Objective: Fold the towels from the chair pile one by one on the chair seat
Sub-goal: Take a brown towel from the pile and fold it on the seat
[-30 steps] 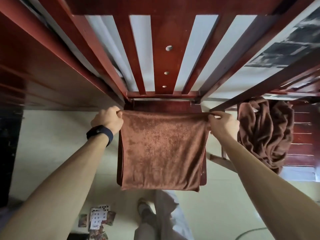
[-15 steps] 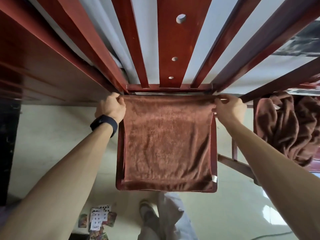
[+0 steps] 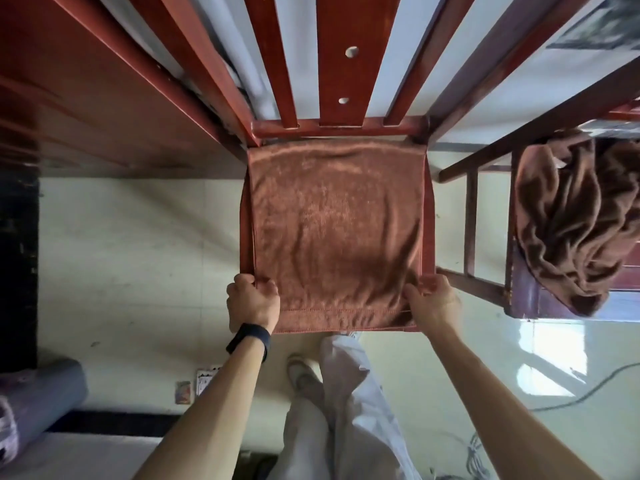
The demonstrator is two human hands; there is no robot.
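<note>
I note that both hands have moved from the back corners of the chair seat (image 3: 428,216) to its front corners. The towel (image 3: 336,230) now lies flat across the seat, with its near hem hanging over the front edge. The left hand (image 3: 254,301) and right hand (image 3: 434,304) each curl their fingers round the cloth there. Judgement: spreading is complete and the front-to-back fold may begin. The pile (image 3: 571,220) waits on the neighbouring chair.

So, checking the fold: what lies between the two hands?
In the head view, the brown towel, its hemmed near edge running from left hand to right hand.
</note>
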